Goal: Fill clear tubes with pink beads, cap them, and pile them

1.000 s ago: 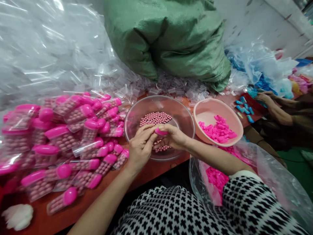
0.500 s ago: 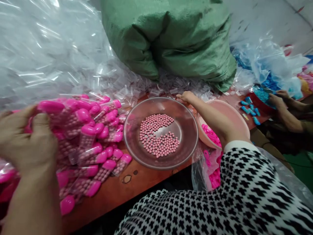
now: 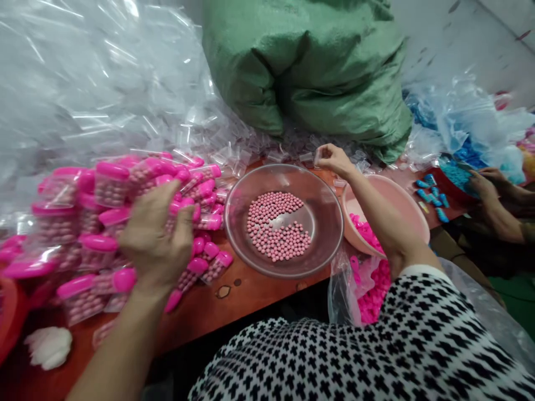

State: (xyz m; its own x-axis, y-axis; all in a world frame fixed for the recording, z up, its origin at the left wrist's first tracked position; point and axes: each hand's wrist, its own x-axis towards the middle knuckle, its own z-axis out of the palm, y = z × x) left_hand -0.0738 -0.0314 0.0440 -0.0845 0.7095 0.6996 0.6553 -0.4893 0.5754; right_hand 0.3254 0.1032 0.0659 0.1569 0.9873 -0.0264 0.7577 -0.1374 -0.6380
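My right hand (image 3: 334,160) is beyond the far right rim of a see-through bowl (image 3: 324,250). Its fingers are pinched on what looks like a small clear plastic box. Loose pink beads (image 3: 278,225) lie on the bowl's bottom. Over the pile of bead-filled clear boxes with bright pink caps (image 3: 111,186), my left hand (image 3: 156,231) is blurred. Its thumb points up, while the other fingers are hidden behind the hand, so any hold on a box cannot be made out.
Empty clear boxes (image 3: 234,156) heap along the back below a big green sack (image 3: 301,67). Pink caps lie in a pale pink basin (image 3: 405,206) at right. A white crumpled lump (image 3: 49,346) sits front left. Another person's hands (image 3: 487,184) work by blue pieces (image 3: 432,195).
My left hand has moved right across the pile, from its left side toward the bowl. My right hand has risen slightly at the boxes, and the view has shifted left.
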